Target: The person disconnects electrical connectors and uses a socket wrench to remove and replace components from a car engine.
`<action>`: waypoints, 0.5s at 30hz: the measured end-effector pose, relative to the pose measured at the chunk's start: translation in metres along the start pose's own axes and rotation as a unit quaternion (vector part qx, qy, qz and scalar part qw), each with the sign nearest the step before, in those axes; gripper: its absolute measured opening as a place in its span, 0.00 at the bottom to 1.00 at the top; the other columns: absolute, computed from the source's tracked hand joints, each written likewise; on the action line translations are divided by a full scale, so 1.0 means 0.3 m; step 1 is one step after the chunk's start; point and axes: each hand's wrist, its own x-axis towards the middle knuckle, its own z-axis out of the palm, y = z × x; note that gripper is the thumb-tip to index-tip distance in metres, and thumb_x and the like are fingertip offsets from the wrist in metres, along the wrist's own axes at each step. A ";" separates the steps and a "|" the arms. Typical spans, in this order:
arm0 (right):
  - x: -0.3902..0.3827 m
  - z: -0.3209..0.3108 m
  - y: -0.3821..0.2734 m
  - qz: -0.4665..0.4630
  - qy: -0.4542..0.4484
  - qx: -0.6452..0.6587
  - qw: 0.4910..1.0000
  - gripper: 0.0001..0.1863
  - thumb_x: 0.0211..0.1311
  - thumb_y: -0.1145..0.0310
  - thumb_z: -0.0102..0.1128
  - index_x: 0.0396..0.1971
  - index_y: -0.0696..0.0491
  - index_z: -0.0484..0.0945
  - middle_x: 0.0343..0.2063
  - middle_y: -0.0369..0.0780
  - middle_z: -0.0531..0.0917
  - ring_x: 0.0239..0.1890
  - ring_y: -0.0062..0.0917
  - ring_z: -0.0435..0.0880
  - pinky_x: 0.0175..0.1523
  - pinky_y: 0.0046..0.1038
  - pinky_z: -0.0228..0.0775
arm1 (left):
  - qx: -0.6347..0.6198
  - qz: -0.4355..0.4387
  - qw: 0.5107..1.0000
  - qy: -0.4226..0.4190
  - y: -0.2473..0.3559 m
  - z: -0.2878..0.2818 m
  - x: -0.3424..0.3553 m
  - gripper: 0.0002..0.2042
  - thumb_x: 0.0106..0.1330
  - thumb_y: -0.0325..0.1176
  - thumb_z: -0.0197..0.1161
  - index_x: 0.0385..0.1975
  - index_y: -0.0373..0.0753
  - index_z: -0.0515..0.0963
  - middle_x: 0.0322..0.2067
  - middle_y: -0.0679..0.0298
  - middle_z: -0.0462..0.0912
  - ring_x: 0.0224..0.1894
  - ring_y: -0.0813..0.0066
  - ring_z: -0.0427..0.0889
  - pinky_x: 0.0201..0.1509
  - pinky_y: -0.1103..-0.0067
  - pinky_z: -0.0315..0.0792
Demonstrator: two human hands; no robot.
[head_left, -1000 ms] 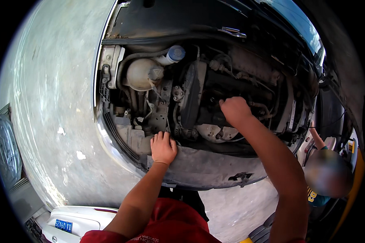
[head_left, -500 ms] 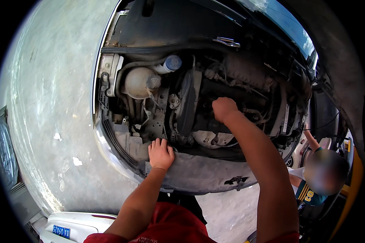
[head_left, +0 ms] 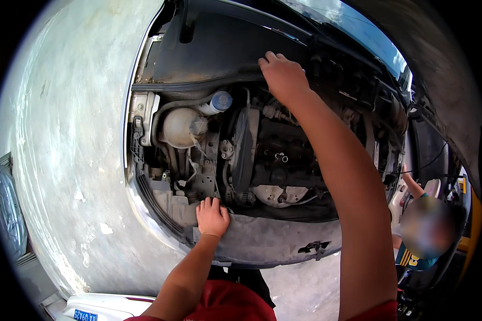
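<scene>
Front panel [head_left: 273, 243] – grey, dusty, curved sheet along near edge of engine bay; small dark clip on lower right part. Left hand [head_left: 212, 216] rests flat on its upper edge, fingers pointing into bay.

Rear bay ledge [head_left: 225, 80] – black, bowed strip at far side below windscreen. Right hand [head_left: 284, 75] lies on it, fingers curled over.

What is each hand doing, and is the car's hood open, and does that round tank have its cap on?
Hood: raised open.
Left hand: flat on the front panel, holding nothing.
Right hand: up at the back edge of the engine bay; grip not clear.
Round tank: cap on.
Blue-capped bottle: capped.
</scene>
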 end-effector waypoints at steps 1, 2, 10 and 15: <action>0.045 0.011 -0.010 -0.006 -0.045 -0.011 0.999 0.16 0.61 0.69 0.68 0.49 0.52 0.82 0.49 0.39 0.83 0.55 0.32 0.83 0.50 0.34 0.82 | 0.008 -0.004 1.000 0.001 -0.006 0.004 -0.002 0.07 0.61 0.34 0.56 0.33 0.39 0.75 0.36 0.54 0.76 0.44 0.50 0.76 0.47 0.60 0.69; 0.074 0.013 -0.020 -0.009 -0.091 -0.023 0.995 0.18 0.61 0.69 0.68 0.51 0.51 0.81 0.51 0.39 0.83 0.56 0.32 0.83 0.51 0.34 0.81 | 0.014 -0.004 1.000 -0.001 -0.012 0.008 -0.004 0.07 0.60 0.34 0.57 0.33 0.39 0.76 0.36 0.54 0.76 0.43 0.51 0.76 0.48 0.60 0.69; 0.124 0.044 -0.036 0.068 -0.134 0.039 0.988 0.20 0.62 0.67 0.71 0.54 0.50 0.79 0.52 0.41 0.84 0.57 0.34 0.84 0.55 0.35 0.79 | 0.011 -0.001 1.000 0.010 -0.006 0.021 -0.006 0.07 0.60 0.34 0.56 0.33 0.38 0.75 0.36 0.54 0.76 0.43 0.51 0.76 0.47 0.60 0.69; 0.137 0.032 0.008 0.004 -0.152 0.018 0.988 0.25 0.61 0.74 0.67 0.59 0.51 0.74 0.49 0.42 0.83 0.52 0.38 0.86 0.54 0.36 0.81 | 0.003 -0.001 1.000 -0.006 0.005 0.024 -0.013 0.06 0.61 0.33 0.55 0.33 0.38 0.74 0.36 0.53 0.75 0.44 0.49 0.76 0.46 0.58 0.69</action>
